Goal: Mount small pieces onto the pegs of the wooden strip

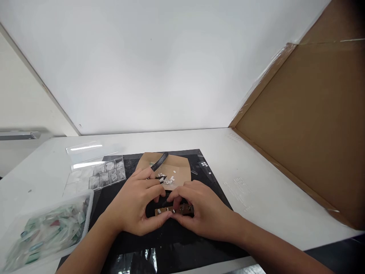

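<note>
A narrow brown strip (162, 210) with small white and dark pieces along it lies low over a black mat. My left hand (137, 203) is curled at its left part, thumb along the near edge. My right hand (201, 209) closes around its right part, thumb and fingers bent over it. Both thumb tips meet near a tiny white piece (173, 211). Behind the hands is a creased brown paper (181, 167) with scattered white chips (170, 180). A dark, curved, file-like stick (160, 161) rests across the paper, its lower end hidden by my left fingers.
At left, a translucent tub (90, 213) holds many small plastic packets. Behind it stands a clear compartment box (107, 175) with pale pieces and an open lid (84, 154). Small white ovals (204, 164) lie on the black mat (196, 251). A cardboard panel (308, 125) borders the right side.
</note>
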Demonstrator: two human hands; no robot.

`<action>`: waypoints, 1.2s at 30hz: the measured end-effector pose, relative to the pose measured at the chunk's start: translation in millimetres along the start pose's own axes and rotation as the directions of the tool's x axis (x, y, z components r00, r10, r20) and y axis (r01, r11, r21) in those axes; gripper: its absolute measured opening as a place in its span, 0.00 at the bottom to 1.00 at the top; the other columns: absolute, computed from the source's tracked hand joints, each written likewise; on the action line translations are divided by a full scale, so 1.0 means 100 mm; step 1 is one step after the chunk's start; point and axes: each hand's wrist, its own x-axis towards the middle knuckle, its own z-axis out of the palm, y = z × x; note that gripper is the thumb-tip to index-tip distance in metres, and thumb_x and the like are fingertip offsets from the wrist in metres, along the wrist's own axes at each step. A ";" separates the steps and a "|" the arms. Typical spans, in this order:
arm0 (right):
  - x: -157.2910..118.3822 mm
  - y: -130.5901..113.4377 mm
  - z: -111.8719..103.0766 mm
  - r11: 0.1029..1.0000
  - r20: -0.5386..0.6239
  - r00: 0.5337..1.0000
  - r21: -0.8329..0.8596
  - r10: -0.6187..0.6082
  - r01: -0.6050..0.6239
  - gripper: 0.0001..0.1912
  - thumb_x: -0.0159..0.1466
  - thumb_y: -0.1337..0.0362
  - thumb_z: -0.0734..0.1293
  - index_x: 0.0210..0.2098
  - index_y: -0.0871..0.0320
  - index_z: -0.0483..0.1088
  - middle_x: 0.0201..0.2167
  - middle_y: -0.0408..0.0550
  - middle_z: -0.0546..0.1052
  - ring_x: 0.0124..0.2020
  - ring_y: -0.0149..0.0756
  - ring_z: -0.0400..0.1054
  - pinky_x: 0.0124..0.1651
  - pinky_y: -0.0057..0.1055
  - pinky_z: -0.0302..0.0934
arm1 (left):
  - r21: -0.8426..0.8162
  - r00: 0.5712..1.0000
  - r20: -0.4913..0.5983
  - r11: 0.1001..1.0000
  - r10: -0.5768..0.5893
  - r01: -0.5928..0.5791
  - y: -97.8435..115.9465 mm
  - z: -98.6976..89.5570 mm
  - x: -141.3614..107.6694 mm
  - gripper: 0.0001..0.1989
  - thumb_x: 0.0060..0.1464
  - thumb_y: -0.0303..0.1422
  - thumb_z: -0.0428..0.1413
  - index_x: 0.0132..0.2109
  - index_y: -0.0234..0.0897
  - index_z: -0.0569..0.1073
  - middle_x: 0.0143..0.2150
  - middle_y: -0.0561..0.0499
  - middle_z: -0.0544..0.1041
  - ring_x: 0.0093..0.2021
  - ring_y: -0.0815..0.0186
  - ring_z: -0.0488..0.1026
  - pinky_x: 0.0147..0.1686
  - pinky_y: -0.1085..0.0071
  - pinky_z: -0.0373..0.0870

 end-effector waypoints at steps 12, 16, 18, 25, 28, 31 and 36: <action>-0.02 0.00 0.08 0.999 -0.017 1.000 -0.049 0.019 -0.020 0.16 0.59 0.74 0.75 0.43 0.52 0.74 0.35 0.38 0.82 0.38 0.38 0.72 0.45 0.37 0.58 | -0.001 0.999 0.047 1.000 0.000 0.000 0.00 -0.03 -0.01 0.13 0.38 0.25 0.52 0.35 0.39 0.72 0.28 0.52 0.76 0.37 0.57 0.66 0.38 0.57 0.58; -0.03 0.00 0.10 0.998 -0.039 0.999 -0.056 0.006 -0.008 0.16 0.58 0.74 0.76 0.43 0.52 0.73 0.34 0.38 0.82 0.38 0.38 0.72 0.44 0.36 0.58 | -0.009 0.999 0.051 1.000 -0.011 0.011 0.00 0.00 -0.01 0.11 0.38 0.25 0.52 0.34 0.39 0.71 0.27 0.51 0.74 0.37 0.56 0.65 0.38 0.57 0.59; -0.03 0.00 0.11 0.998 -0.046 0.999 -0.063 0.006 -0.009 0.16 0.58 0.74 0.76 0.42 0.52 0.73 0.34 0.38 0.82 0.38 0.38 0.71 0.44 0.36 0.57 | -0.006 0.998 0.062 1.000 -0.014 0.014 0.00 0.01 -0.01 0.10 0.38 0.25 0.53 0.33 0.39 0.70 0.27 0.51 0.73 0.36 0.57 0.65 0.37 0.58 0.58; -0.05 0.04 0.13 0.997 -0.034 0.999 -0.080 0.018 -0.020 0.17 0.61 0.71 0.77 0.46 0.52 0.72 0.35 0.38 0.82 0.40 0.38 0.72 0.45 0.36 0.57 | -0.011 0.993 0.114 0.999 -0.032 0.033 0.00 0.03 0.01 0.10 0.38 0.24 0.54 0.32 0.39 0.68 0.26 0.52 0.72 0.35 0.58 0.63 0.37 0.57 0.58; -0.05 0.05 0.14 0.995 -0.038 0.999 -0.095 0.022 -0.026 0.17 0.61 0.71 0.78 0.46 0.52 0.72 0.35 0.38 0.82 0.40 0.38 0.72 0.44 0.37 0.57 | -0.016 0.992 0.120 0.999 -0.029 0.031 0.01 0.04 0.01 0.10 0.37 0.24 0.54 0.31 0.39 0.68 0.26 0.52 0.72 0.34 0.58 0.63 0.37 0.57 0.58; -0.05 0.06 0.15 0.993 -0.022 0.999 -0.115 0.034 -0.036 0.16 0.61 0.70 0.77 0.45 0.52 0.73 0.36 0.39 0.82 0.40 0.40 0.72 0.44 0.37 0.57 | -0.016 0.992 0.127 0.999 -0.027 0.029 0.02 0.06 0.01 0.10 0.38 0.25 0.54 0.32 0.39 0.70 0.26 0.51 0.73 0.34 0.58 0.63 0.37 0.57 0.58; -0.04 0.08 0.17 0.988 -0.010 0.999 -0.150 0.035 -0.036 0.14 0.62 0.68 0.78 0.43 0.52 0.73 0.36 0.39 0.83 0.41 0.40 0.73 0.44 0.37 0.57 | -0.010 0.992 0.120 1.000 -0.025 0.027 0.02 0.06 0.01 0.10 0.39 0.25 0.54 0.32 0.39 0.71 0.26 0.51 0.73 0.34 0.58 0.63 0.36 0.57 0.57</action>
